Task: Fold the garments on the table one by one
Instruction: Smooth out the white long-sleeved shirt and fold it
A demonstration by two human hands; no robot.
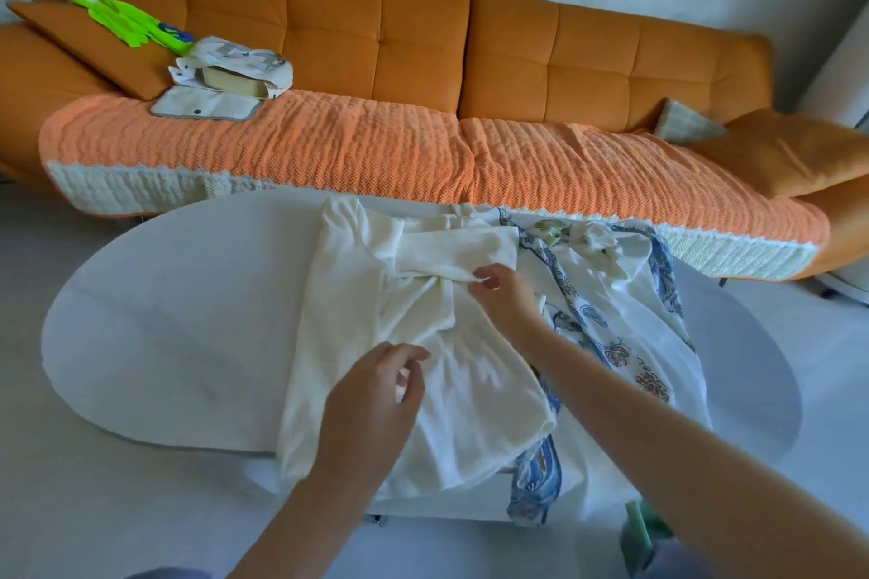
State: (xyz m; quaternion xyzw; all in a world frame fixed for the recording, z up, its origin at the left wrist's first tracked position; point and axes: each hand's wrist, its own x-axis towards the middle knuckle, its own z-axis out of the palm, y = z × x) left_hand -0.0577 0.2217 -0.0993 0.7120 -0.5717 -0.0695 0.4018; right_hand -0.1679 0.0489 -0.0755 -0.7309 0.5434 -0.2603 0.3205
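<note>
Nine o'clock: the left half of the tabletop lies bare out to its rim.
Centre: the cream garment covers the middle from the far rim to the near one, its hem hanging over at six o'clock.
Two to four o'clock: the patterned garment lies heaped, touching the cream one.
Three o'clock: a bare strip of tabletop runs beyond that heap.
Twelve o'clock: the sofa stands close behind the far rim.
Above the cloth: the left hand and right hand grip the cream garment; the right forearm crosses the patterned heap from five o'clock.
</note>
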